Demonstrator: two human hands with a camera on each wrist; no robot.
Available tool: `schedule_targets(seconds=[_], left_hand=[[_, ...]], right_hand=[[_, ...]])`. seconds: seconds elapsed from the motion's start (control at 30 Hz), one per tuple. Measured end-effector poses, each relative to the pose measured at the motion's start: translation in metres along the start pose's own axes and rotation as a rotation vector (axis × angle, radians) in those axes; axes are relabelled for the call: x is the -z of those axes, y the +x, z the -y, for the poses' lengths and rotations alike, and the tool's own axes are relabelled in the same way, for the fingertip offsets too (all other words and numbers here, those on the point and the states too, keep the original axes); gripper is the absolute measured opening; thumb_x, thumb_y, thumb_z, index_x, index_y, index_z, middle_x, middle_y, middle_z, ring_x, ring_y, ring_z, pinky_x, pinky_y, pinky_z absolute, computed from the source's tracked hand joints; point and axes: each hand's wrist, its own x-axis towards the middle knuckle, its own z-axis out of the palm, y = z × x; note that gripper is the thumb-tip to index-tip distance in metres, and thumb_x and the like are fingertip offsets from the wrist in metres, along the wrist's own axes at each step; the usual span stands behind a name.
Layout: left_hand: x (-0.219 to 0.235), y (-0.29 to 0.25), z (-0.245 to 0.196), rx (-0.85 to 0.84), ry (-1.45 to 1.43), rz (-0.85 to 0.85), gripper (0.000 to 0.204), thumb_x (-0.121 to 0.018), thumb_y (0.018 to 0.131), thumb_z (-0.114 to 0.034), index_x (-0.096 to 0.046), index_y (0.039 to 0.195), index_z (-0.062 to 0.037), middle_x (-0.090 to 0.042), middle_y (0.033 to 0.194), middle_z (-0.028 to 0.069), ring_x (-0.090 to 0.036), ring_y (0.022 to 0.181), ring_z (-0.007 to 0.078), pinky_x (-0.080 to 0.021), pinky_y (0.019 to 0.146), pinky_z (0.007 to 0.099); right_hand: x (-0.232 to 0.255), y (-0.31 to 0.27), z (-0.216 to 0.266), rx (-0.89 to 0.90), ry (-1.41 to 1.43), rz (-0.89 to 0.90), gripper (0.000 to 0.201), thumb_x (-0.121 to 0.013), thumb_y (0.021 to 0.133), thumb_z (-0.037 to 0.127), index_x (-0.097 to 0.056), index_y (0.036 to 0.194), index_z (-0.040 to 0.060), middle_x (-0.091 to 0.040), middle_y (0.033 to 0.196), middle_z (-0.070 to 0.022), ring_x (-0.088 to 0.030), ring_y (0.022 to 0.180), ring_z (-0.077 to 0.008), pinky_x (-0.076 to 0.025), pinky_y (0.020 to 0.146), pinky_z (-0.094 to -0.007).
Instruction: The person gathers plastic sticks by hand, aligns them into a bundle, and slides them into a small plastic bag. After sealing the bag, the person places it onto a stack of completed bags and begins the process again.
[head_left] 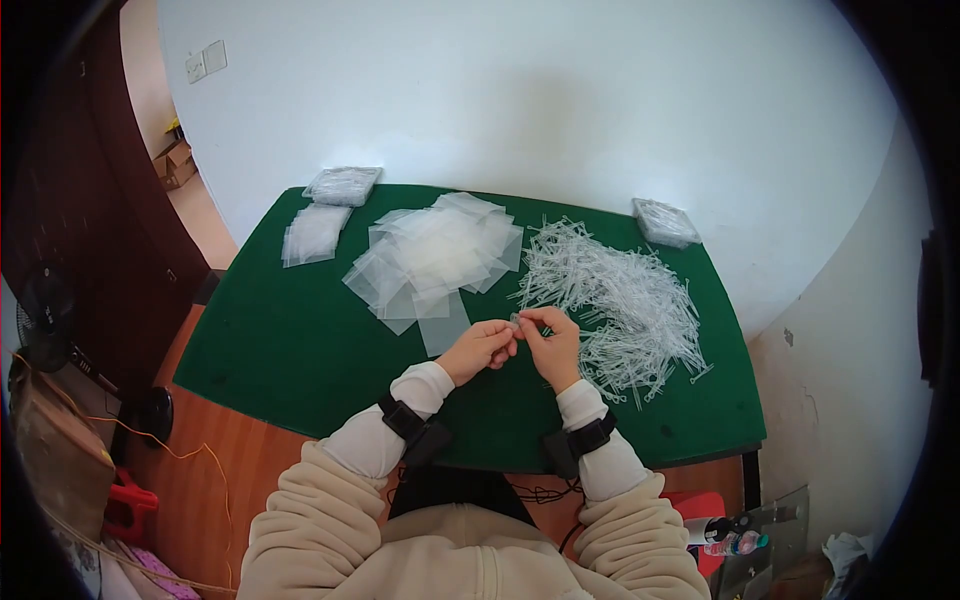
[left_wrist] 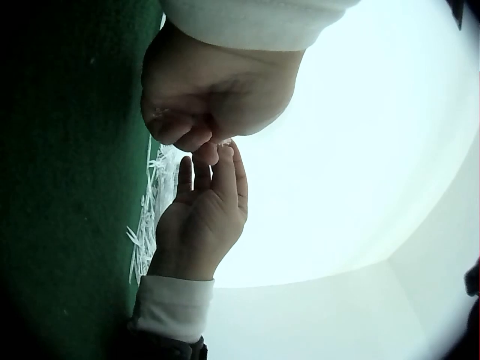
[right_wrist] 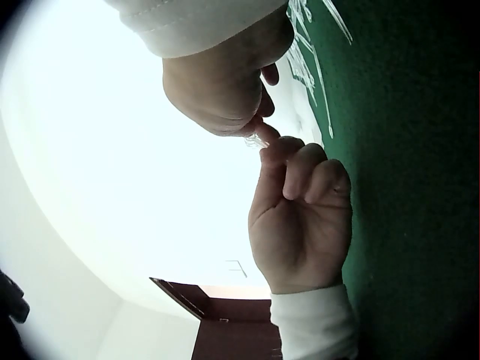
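Both hands meet over the front middle of the table, fingertips together. My left hand (head_left: 480,352) has its fingers curled in and pinches a small bundle of thin clear plastic pieces (right_wrist: 255,140) between thumb and forefinger. From the other side, the right hand (head_left: 553,350) pinches the same bundle at its end, its other fingers loosely bent in the left wrist view. Most of the bundle is hidden by the fingers. Just right of the hands spreads a large heap of thin clear plastic sticks (head_left: 640,315), some with ringed ends. Beyond the left hand lies a pile of translucent square bags (head_left: 440,250).
The table (head_left: 260,350) has a green cloth. At its back left sit a packed clear bundle (head_left: 343,186) and a small stack of bags (head_left: 314,236). Another packed bundle (head_left: 665,223) stands at the back right. A white wall (head_left: 450,100) rises behind the table.
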Motion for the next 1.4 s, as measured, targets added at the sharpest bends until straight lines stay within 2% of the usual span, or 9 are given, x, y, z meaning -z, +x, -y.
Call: schedule_targets(seconds=[0.13, 0.27, 0.4, 0.93, 1.07, 1.17, 1.2, 1.3, 1.4], left_hand=[[0.003, 0.002, 0.0, -0.009, -0.062, -0.005, 0.019, -0.04, 0.094, -0.017, -0.052, 0.099, -0.0038, -0.047, 0.071, -0.0022, -0.037, 0.055, 0.005, -0.031, 0.049, 0.019], [0.01, 0.005, 0.001, -0.137, -0.164, -0.28, 0.018, -0.043, 0.093, -0.02, -0.051, 0.098, -0.0047, -0.043, 0.069, -0.0024, -0.034, 0.055, 0.0057, -0.028, 0.048, 0.0196], [0.016, 0.005, -0.002, -0.183, -0.223, -0.442, 0.019, -0.043, 0.093, -0.022, -0.051, 0.097, -0.0049, -0.043, 0.069, -0.0024, -0.035, 0.055, 0.0058, -0.028, 0.048, 0.0192], [0.013, 0.003, -0.001, -0.087, -0.203, -0.331, 0.018, -0.044, 0.092, -0.022, -0.054, 0.092, -0.0065, -0.048, 0.072, -0.0017, -0.043, 0.062, 0.0069, -0.036, 0.055, 0.02], [0.015, 0.005, -0.001, -0.193, -0.191, -0.419, 0.019, -0.044, 0.092, -0.023, -0.054, 0.093, -0.0063, -0.048, 0.072, -0.0021, -0.043, 0.062, 0.0067, -0.037, 0.057, 0.0204], [0.015, 0.007, -0.001, -0.213, -0.168, -0.457, 0.019, -0.042, 0.093, -0.021, -0.053, 0.094, -0.0052, -0.048, 0.071, -0.0015, -0.042, 0.059, 0.0061, -0.035, 0.054, 0.02], [0.014, 0.007, -0.001, -0.223, -0.156, -0.475, 0.02, -0.041, 0.094, -0.02, -0.053, 0.095, -0.0047, -0.048, 0.071, -0.0012, -0.041, 0.058, 0.0058, -0.034, 0.052, 0.0198], [0.011, 0.005, 0.0, -0.235, -0.097, -0.376, 0.02, -0.041, 0.094, -0.022, -0.052, 0.095, -0.0052, -0.049, 0.076, 0.0, -0.046, 0.067, 0.0082, -0.038, 0.06, 0.0212], [0.011, 0.006, 0.003, -0.259, -0.05, -0.31, 0.021, -0.041, 0.094, -0.023, -0.052, 0.095, -0.0053, -0.051, 0.081, 0.0015, -0.049, 0.074, 0.0104, -0.041, 0.067, 0.0231]], right_hand=[[0.001, 0.003, -0.006, 0.041, 0.017, -0.038, 0.006, -0.062, 0.076, 0.003, -0.064, 0.081, 0.0006, -0.061, 0.077, -0.0062, -0.059, 0.07, -0.0165, -0.046, 0.064, -0.0261], [0.014, 0.006, -0.021, 0.17, -0.459, -0.088, 0.005, -0.064, 0.073, 0.008, -0.064, 0.076, 0.0041, -0.059, 0.076, -0.0066, -0.057, 0.074, -0.0231, -0.045, 0.066, -0.032], [0.017, -0.001, -0.023, 0.021, -0.842, 0.126, 0.007, -0.065, 0.069, 0.014, -0.063, 0.073, 0.0086, -0.057, 0.077, -0.0061, -0.054, 0.079, -0.0276, -0.043, 0.067, -0.0388], [0.013, -0.003, -0.016, -0.031, -0.869, 0.243, 0.006, -0.059, 0.069, 0.015, -0.063, 0.073, 0.0129, -0.057, 0.079, -0.0071, -0.053, 0.084, -0.0278, -0.041, 0.07, -0.0426], [0.014, -0.001, -0.012, 0.015, -0.755, 0.235, 0.005, -0.06, 0.071, 0.013, -0.061, 0.074, 0.0099, -0.058, 0.078, -0.0085, -0.055, 0.079, -0.0299, -0.043, 0.069, -0.0404], [0.011, 0.003, -0.01, -0.147, -0.167, 0.171, 0.007, -0.062, 0.074, 0.011, -0.059, 0.078, 0.0058, -0.06, 0.077, -0.0085, -0.057, 0.072, -0.0252, -0.045, 0.067, -0.0341], [0.008, 0.002, -0.01, -0.147, -0.167, 0.172, 0.007, -0.062, 0.074, 0.011, -0.059, 0.078, 0.0058, -0.06, 0.077, -0.0085, -0.057, 0.072, -0.0252, -0.045, 0.067, -0.0341], [-0.002, -0.001, -0.014, -0.15, 0.19, 0.319, 0.006, -0.06, 0.082, 0.008, -0.056, 0.082, 0.0039, -0.053, 0.07, 0.0025, -0.046, 0.06, -0.004, -0.038, 0.055, -0.0178], [-0.004, -0.003, -0.006, -0.246, 0.325, 0.358, 0.008, -0.06, 0.079, 0.009, -0.058, 0.083, 0.0027, -0.056, 0.075, 0.0003, -0.049, 0.067, -0.0065, -0.041, 0.06, -0.0216]])
